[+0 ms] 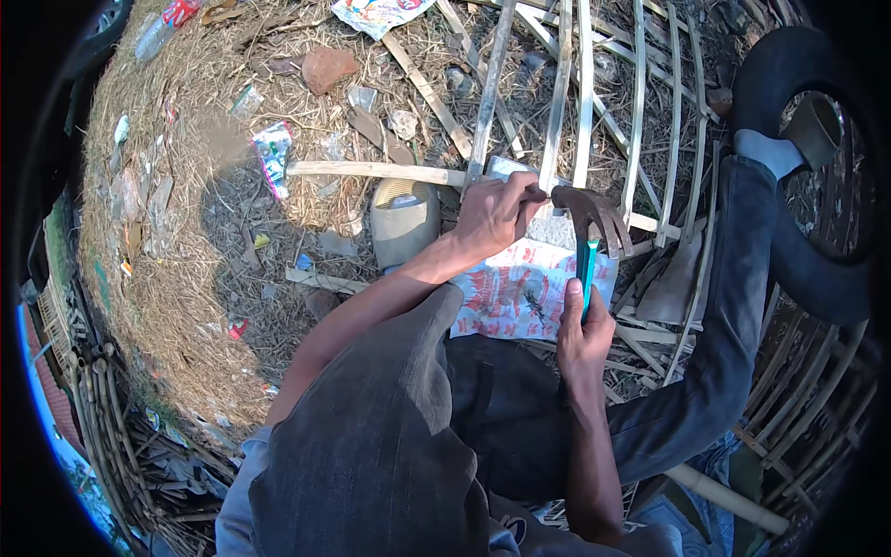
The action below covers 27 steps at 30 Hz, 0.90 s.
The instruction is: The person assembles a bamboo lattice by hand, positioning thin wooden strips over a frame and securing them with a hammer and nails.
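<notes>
My right hand [587, 334] is closed round the teal handle of a claw hammer [587, 265]. Its rusty metal head is beside the fingertips of my left hand [497, 215]. The left thumb and fingers are pinched together over a pale wooden slat [560, 121]; anything small between them is too hidden to name. That slat belongs to a lattice of crossed strips spreading away from me. Below the hands, a grey block [554, 230] sits under the strips. A crosswise strip [376, 170] runs out leftward from the left hand.
A red-and-white printed sheet [520, 292] lies before my lap. Near the left forearm is a beige clog [406, 223]. A black tyre [817, 269] stands at right, by my outstretched leg. Straw ground at left holds a brick piece [329, 70], wrappers and a plastic bottle [154, 39].
</notes>
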{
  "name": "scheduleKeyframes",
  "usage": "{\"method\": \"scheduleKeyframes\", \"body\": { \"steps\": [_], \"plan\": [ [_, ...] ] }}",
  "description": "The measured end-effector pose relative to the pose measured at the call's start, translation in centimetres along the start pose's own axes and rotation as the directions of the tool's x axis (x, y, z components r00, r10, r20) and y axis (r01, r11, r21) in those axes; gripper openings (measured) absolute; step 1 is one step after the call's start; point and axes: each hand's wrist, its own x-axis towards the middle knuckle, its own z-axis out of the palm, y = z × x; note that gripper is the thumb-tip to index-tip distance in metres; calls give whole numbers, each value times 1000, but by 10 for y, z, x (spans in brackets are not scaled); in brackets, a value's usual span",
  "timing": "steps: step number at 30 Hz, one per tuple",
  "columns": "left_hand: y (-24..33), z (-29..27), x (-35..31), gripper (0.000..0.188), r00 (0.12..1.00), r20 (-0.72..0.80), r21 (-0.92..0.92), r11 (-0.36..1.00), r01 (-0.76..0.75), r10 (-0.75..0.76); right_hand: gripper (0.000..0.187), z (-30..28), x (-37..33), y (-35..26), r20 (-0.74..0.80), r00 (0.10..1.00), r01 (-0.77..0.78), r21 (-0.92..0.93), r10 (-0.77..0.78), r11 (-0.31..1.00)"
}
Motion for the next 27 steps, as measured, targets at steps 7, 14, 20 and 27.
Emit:
{"method": "scheduleKeyframes", "body": {
  "steps": [7,14,20,27],
  "plan": [
    [-3,0,-2,42,998,-26,-69,996,61,-63,45,13,-7,11,-37,998,64,217,-57,974],
    [-2,-5,4,40,997,38,-33,997,64,-63,45,7,1,26,-24,999,42,44,-41,998],
    [-5,-1,-4,39,991,90,-102,989,107,-98,47,11,-3,19,-27,999,21,9,-21,1000],
    [3,0,7,37,989,63,-109,984,138,-132,43,7,-6,26,-57,996,80,93,-75,992]
  ]
}}
